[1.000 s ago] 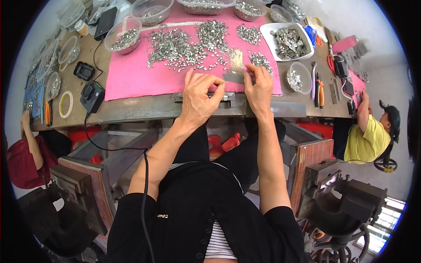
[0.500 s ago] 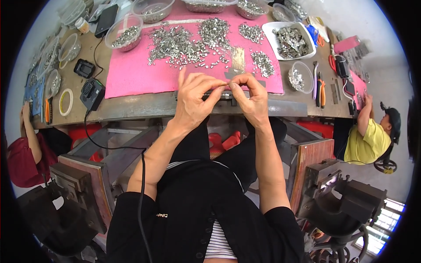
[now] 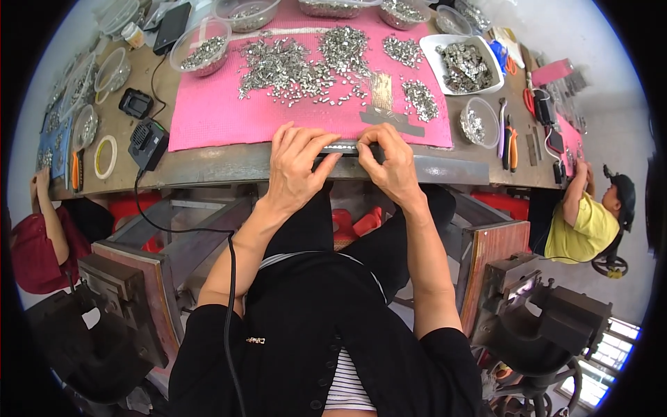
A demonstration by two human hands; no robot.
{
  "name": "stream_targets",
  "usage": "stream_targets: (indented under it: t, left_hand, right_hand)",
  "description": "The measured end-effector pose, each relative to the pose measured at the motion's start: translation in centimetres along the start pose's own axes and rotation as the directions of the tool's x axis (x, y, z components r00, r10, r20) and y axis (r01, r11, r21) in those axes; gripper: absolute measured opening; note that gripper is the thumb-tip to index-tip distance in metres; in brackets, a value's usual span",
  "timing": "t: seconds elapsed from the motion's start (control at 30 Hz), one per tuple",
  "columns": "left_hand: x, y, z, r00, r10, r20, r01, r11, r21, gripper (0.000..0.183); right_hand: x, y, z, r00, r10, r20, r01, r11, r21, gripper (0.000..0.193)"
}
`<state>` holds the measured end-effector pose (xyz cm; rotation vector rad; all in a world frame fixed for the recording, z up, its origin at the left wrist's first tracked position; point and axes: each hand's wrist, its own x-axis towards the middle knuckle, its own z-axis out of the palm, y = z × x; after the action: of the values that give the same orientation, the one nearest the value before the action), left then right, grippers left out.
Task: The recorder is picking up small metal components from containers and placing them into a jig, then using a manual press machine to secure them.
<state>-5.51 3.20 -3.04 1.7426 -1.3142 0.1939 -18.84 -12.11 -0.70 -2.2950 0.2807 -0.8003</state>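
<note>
1. My left hand: bare, no ring, no glove, no watch at the wrist.
2. My right hand: bare likewise, nothing worn on the fingers.
3. Forearms: uncovered up to above the elbows.
4. Top: I wore a black short-sleeved garment, open down the front, with dark buttons and a small metallic ornament on the left side.
5. Beneath it: a white shirt with dark stripes showed.
6. Legs: black trousers.

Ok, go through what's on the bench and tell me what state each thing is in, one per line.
Left hand: gripping the metal strip.
Right hand: pinching the strip's other end.
Metal strip: held level at the bench edge.
Pink mat: flat, strewn with loose metal pieces.
White tray: full of metal parts.
</note>
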Motion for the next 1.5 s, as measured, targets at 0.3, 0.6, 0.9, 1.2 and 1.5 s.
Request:
stream_targets:
  t: [0.3, 0.6, 0.9, 1.2, 1.5]
  left_hand:
    - [0.1, 0.1, -0.4, 1.0, 0.003, -0.017, -0.002, 1.0, 0.031, 0.028]
    - [-0.2, -0.1, -1.2, 0.999, -0.039, 0.014, 0.04, 0.994, -0.102, 0.028]
    - [-1.2, -2.8, -5.0, 0.991, -0.13, 0.011, 0.128, 0.987, 0.098, 0.049]
    - [-0.3, -1.8, -1.7, 0.997, -0.07, 0.01, 0.071, 0.991, -0.113, 0.032]
    - [4.5, 14.2, 12.6, 0.835, 0.154, 0.528, 0.39, 0.511, -0.766, 0.036]
  right_hand:
    - [0.7, -1.0, 0.0, 0.988, -0.154, 0.027, 0.156, 0.961, -0.227, 0.016]
    - [-0.1, -1.6, -1.0, 0.954, -0.26, 0.15, 0.299, 0.868, -0.397, 0.018]
    - [-0.8, -1.0, -3.2, 0.979, 0.156, 0.134, -0.156, 0.988, -0.014, 0.048]
    - [-5.2, -0.1, -6.0, 0.99, 0.13, 0.044, -0.13, 0.991, -0.005, 0.049]
    - [-20.4, -8.7, -19.0, 0.798, 0.319, -0.511, -0.492, 0.835, -0.246, 0.043]
